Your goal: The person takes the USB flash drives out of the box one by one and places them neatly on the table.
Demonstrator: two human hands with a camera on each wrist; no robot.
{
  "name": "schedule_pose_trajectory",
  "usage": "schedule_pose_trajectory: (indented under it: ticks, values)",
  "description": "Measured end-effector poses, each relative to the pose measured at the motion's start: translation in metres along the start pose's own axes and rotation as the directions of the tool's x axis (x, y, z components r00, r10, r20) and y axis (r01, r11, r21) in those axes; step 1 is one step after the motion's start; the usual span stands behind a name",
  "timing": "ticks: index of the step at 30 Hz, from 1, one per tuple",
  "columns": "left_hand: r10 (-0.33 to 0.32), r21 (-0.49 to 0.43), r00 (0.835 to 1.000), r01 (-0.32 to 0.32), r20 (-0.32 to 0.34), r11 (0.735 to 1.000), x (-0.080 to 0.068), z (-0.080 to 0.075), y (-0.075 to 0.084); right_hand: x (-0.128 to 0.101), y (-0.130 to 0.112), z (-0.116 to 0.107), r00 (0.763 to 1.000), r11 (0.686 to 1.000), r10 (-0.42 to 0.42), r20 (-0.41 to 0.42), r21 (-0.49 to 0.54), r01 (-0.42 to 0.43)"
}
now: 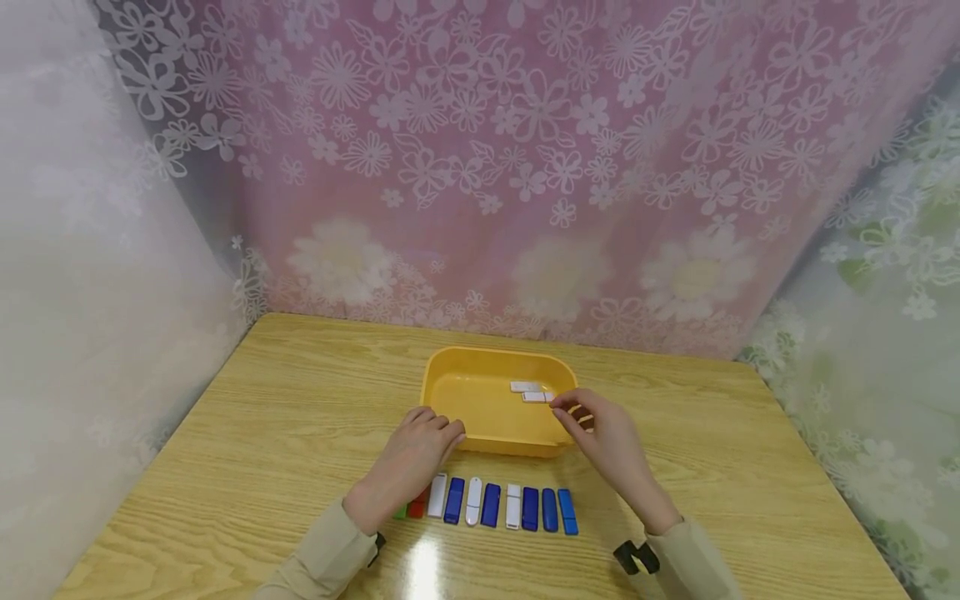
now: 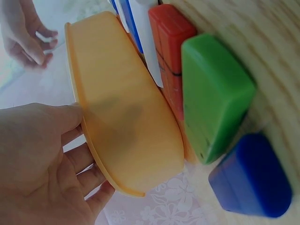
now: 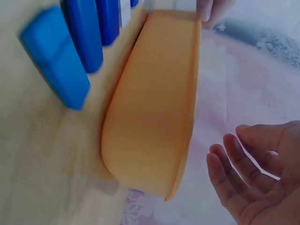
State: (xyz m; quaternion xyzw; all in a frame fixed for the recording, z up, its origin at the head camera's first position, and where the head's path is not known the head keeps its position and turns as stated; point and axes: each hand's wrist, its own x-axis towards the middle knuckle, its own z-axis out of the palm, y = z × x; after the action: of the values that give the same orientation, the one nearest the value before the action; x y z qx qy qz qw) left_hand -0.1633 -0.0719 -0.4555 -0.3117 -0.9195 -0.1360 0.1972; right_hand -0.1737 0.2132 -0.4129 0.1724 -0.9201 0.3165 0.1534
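A yellow plastic bin (image 1: 495, 446) stands on the wooden table. My left hand (image 1: 416, 446) grips its front-left rim, with the thumb outside and the fingers over the edge, as the left wrist view shows. Two white USB flash drives (image 1: 534, 397) lie on the bin's floor towards the right. Over the right rim, close to these drives, is my right hand (image 1: 615, 450). Its fingers are loosely bent, and nothing shows between thumb and fingertips (image 3: 228, 138) in the right wrist view.
In front of the bin runs a row of several flash drives, blue ones (image 1: 491, 505) and white ones (image 1: 513, 507) among them. At its left end, partly behind my left arm, are a red drive (image 2: 169, 56), a green drive (image 2: 213, 93) and a dark blue drive (image 2: 253, 178). Flowered curtains (image 1: 480, 167) surround the table.
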Motion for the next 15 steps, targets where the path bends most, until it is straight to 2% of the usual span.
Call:
schedule_pose_trajectory:
  ticks: [7, 15]
  values:
    - [0.010, -0.002, 1.000, -0.010, -0.009, 1.000, -0.001, 0.000, 0.000, 0.030, 0.011, 0.019, 0.999, 0.996, -0.009, 0.035, -0.085, 0.012]
    - [0.008, 0.002, 1.000, -0.008, -0.002, 1.000, 0.000, 0.001, -0.001, 0.044, 0.021, 0.043, 0.995, 0.979, -0.002, 0.100, -0.204, 0.022]
